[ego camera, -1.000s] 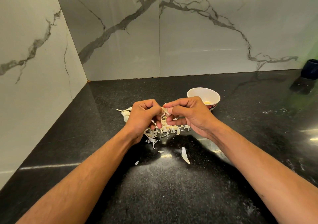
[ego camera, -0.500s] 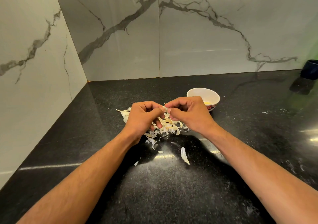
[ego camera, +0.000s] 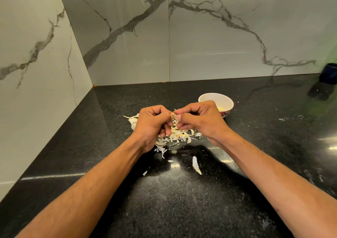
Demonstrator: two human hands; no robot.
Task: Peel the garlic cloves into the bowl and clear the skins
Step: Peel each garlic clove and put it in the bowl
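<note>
While both hands meet above the black bench (ego camera: 182, 210), the left hand (ego camera: 151, 126) and right hand (ego camera: 202, 120) each pinch the same small garlic clove (ego camera: 173, 115) between curled fingertips. Directly beneath them lies the heap of skins (ego camera: 177, 136), and the white bowl (ego camera: 215, 99) sits just beyond the right hand.

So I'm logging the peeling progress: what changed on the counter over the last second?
Very little. Both hands rose slightly: the left hand and right hand keep pinching the garlic clove between them above the skin pile, fingers working at it. Nothing was let go. The white bowl, the loose skin nearer the person and the dark container stayed put.
</note>
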